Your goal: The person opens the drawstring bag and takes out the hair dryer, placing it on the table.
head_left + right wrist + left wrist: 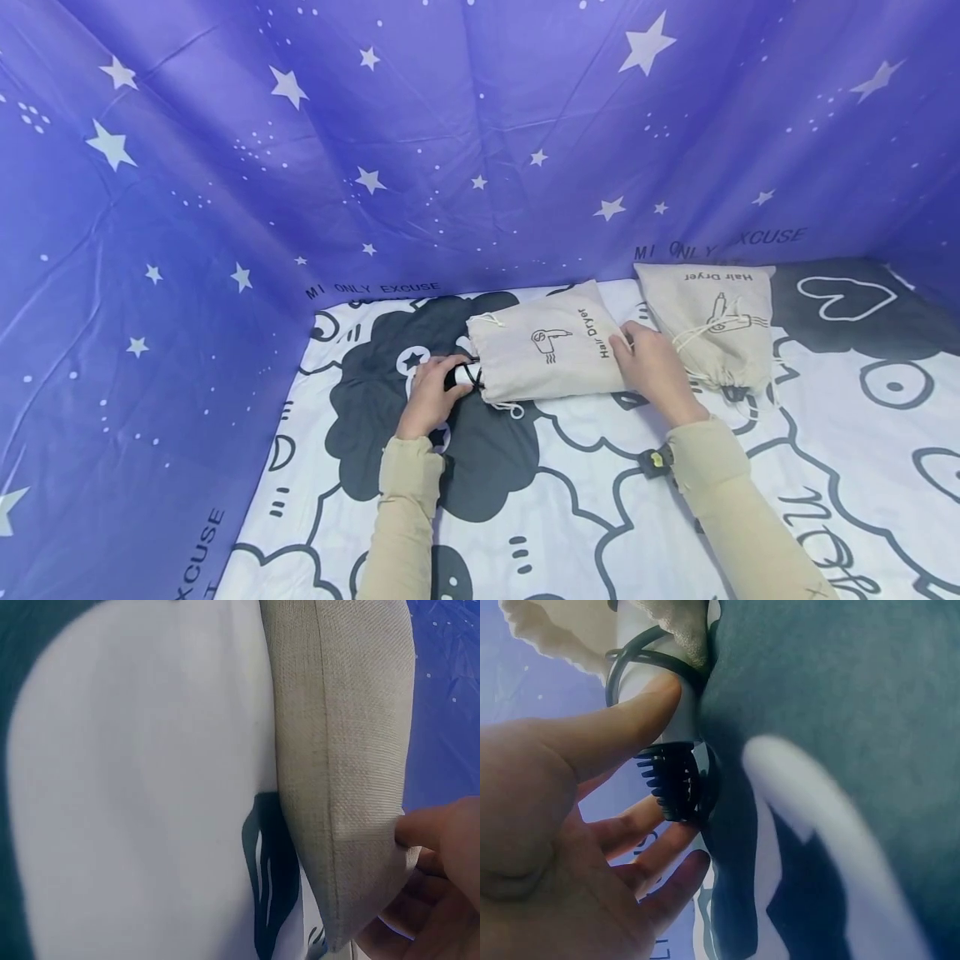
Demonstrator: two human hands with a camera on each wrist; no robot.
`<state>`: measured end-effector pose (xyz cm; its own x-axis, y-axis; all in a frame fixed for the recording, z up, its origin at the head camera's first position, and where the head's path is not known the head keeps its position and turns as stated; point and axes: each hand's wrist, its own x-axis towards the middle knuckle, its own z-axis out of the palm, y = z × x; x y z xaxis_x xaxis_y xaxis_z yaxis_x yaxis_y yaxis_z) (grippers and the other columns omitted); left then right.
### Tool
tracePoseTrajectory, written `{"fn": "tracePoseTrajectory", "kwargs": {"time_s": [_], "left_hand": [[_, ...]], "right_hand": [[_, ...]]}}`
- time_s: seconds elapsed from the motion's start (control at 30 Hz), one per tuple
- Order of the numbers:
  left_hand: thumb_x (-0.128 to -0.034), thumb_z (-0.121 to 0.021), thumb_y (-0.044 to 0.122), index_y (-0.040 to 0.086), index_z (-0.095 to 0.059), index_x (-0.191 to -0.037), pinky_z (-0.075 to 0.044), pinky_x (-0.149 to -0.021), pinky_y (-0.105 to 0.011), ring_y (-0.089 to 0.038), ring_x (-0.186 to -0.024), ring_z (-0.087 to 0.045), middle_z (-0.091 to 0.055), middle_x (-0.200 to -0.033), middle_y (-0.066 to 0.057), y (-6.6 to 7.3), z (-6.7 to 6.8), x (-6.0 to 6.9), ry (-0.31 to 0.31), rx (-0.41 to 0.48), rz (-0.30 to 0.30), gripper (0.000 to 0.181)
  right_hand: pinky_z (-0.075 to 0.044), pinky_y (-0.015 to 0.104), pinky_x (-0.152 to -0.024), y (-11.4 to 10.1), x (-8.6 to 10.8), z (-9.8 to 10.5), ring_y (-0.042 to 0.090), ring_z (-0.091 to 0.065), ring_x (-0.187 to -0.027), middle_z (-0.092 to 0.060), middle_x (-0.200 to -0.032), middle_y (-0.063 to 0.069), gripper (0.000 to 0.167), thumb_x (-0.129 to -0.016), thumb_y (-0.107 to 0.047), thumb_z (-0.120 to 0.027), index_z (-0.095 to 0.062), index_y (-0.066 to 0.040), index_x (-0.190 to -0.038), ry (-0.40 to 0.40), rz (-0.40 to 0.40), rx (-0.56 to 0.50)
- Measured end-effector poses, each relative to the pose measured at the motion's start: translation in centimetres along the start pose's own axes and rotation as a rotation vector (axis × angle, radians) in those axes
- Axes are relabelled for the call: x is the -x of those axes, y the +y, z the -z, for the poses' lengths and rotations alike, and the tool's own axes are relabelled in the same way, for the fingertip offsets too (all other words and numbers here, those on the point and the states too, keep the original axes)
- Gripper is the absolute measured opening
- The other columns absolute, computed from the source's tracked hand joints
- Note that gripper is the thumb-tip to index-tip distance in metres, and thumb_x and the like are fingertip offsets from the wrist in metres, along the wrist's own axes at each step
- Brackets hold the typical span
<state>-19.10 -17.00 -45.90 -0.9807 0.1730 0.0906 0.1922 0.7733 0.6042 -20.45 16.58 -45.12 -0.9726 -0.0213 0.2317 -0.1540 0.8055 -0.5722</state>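
A beige cloth drawstring bag (pixel 525 367) printed "Hair Dryer" lies on the bedding, its gathered mouth facing left. Out of that mouth sticks the white handle of a hair dryer (pixel 466 375), with black cord looped round it; the rest is hidden inside. My left hand (pixel 431 396) holds this handle, the thumb along its white side near the ribbed black cord end (pixel 673 780) in the left wrist view. At the closed right end, my right hand (pixel 654 371) pinches the bag's edge between thumb and fingers. The right wrist view shows the bag's seamed end (pixel 345 750) close up.
A second beige "Hair Dryer" bag (pixel 708 321) with loose white drawstrings lies just right of my right hand. Black-and-white cartoon bedding (pixel 555 508) spreads underneath. Purple star-printed fabric (pixel 450 125) rises behind and on the left.
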Motion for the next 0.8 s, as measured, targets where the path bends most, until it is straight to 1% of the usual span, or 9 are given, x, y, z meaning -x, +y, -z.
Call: {"fn": "tracePoseTrajectory", "kwargs": {"time_s": [0.07, 0.17, 0.37, 0.47, 0.63, 0.7, 0.8], "left_hand": [[-0.0882, -0.073, 0.014, 0.013, -0.066, -0.123, -0.035, -0.105, -0.054, -0.040, -0.121, -0.048, -0.060, -0.127, -0.019, -0.1, 0.1, -0.1, 0.007, -0.002, -0.004, 0.036], [-0.0879, -0.073, 0.014, 0.013, -0.066, -0.123, -0.035, -0.105, -0.054, -0.040, -0.122, -0.048, -0.060, -0.128, -0.019, -0.2, 0.4, -0.1, 0.012, -0.002, 0.005, 0.036], [-0.0886, -0.072, 0.013, 0.013, -0.066, -0.125, -0.033, -0.109, -0.054, -0.040, -0.126, -0.047, -0.060, -0.130, -0.018, -0.7, 1.0, 0.2, 0.009, -0.001, 0.027, 0.037], [-0.0888, -0.072, 0.013, 0.013, -0.066, -0.125, -0.032, -0.110, -0.054, -0.040, -0.127, -0.047, -0.059, -0.132, -0.018, -1.0, 1.3, 0.3, 0.012, 0.005, 0.045, 0.037], [-0.0896, -0.072, 0.014, 0.013, -0.064, -0.129, -0.032, -0.110, -0.054, -0.040, -0.129, -0.045, -0.057, -0.134, -0.018, -0.9, 1.4, 0.6, 0.002, 0.007, 0.078, 0.040], [-0.0897, -0.072, 0.013, 0.012, -0.063, -0.131, -0.031, -0.111, -0.053, -0.040, -0.130, -0.043, -0.056, -0.135, -0.019, -0.7, 1.5, 0.6, 0.001, 0.010, 0.081, 0.042], [-0.0877, -0.074, 0.008, 0.011, -0.063, -0.131, -0.030, -0.111, -0.055, -0.042, -0.130, -0.042, -0.056, -0.133, -0.021, -0.4, 1.6, 0.8, 0.009, 0.006, 0.052, 0.045]], "right_hand": [[-0.049, 0.051, -0.070, 0.2, 0.0, 0.1, 0.034, -0.060, -0.071, -0.066, -0.082, 0.020, 0.022, -0.100, -0.018, -0.054, -0.061, 0.003, -0.094, 0.001, -0.002, -0.002], [-0.048, 0.050, -0.068, 0.4, -0.1, 0.3, 0.033, -0.059, -0.069, -0.065, -0.080, 0.020, 0.022, -0.100, -0.018, -0.054, -0.061, 0.002, -0.094, 0.005, -0.001, -0.004], [-0.047, 0.048, -0.067, 0.7, 0.0, 0.5, 0.031, -0.058, -0.068, -0.065, -0.079, 0.018, 0.022, -0.100, -0.017, -0.054, -0.061, 0.002, -0.094, 0.005, -0.012, -0.007], [-0.048, 0.048, -0.068, 0.8, 0.1, 0.4, 0.031, -0.059, -0.069, -0.066, -0.080, 0.018, 0.022, -0.101, -0.017, -0.053, -0.062, 0.003, -0.096, -0.001, -0.015, -0.010], [-0.049, 0.049, -0.069, 0.9, 0.3, 0.1, 0.031, -0.060, -0.070, -0.067, -0.080, 0.019, 0.022, -0.100, -0.017, -0.054, -0.063, 0.003, -0.094, 0.006, -0.017, -0.013], [-0.049, 0.049, -0.069, 0.9, 0.4, 0.1, 0.031, -0.060, -0.069, -0.067, -0.080, 0.018, 0.023, -0.100, -0.018, -0.055, -0.063, 0.003, -0.093, 0.013, -0.017, -0.012], [-0.048, 0.047, -0.068, 1.0, 0.5, 0.0, 0.029, -0.058, -0.067, -0.065, -0.078, 0.017, 0.028, -0.101, -0.023, -0.053, -0.063, 0.003, -0.095, 0.005, -0.025, -0.019]]}}
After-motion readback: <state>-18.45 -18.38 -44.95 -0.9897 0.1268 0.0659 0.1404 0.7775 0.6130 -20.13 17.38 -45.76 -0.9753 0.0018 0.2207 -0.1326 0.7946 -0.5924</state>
